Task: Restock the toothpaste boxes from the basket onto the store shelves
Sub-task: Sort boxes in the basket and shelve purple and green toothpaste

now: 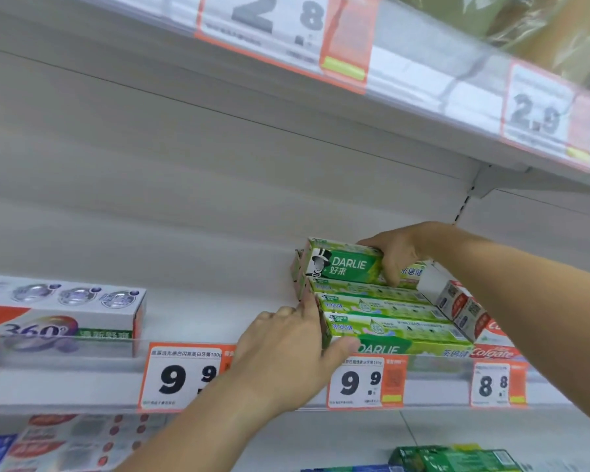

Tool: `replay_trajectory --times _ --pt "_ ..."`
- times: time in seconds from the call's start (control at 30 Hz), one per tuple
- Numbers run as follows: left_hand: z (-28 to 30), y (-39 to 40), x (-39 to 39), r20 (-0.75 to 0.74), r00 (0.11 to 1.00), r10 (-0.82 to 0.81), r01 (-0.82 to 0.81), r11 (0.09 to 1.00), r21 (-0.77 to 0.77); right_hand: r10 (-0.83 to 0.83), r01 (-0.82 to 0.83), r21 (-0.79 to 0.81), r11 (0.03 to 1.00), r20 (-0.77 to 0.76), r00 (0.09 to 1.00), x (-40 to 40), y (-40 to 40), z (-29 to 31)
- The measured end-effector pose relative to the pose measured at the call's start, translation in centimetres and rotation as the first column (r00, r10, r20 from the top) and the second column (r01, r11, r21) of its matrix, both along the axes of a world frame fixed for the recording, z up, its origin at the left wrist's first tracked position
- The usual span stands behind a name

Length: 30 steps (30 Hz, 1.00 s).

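Observation:
Several green Darlie toothpaste boxes (385, 311) lie side by side on the middle shelf (82, 386). One more green Darlie box (344, 264) sits on top of them at the back, and my right hand (394, 253) grips its right part with the fingers curled over it. My left hand (286, 349) rests against the left ends of the lower boxes, index finger straight along them and thumb under the front box. The basket is out of view.
A white 360° toothpaste box (65, 308) lies at the shelf's left. Red-and-white Colgate boxes (464, 308) sit right of the green ones. Price tags (181, 376) line the shelf edge. The upper shelf (423, 83) overhangs. More boxes (457, 459) lie below.

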State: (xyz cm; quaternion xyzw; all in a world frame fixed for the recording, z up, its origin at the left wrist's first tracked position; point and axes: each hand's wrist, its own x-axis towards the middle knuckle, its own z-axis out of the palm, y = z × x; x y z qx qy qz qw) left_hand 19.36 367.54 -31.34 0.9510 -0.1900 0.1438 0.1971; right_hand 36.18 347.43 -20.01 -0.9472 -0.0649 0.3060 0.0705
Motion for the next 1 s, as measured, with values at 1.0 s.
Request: replay_trajectory --times 1.0 --pt "1.4 0.6 14.7 -0.448 0.880 -0.158 -0.222 0.698 -0.681 -0.065 0.014 0.239 0.971 0.208 0.976 3.6 -5.9 -0.6"
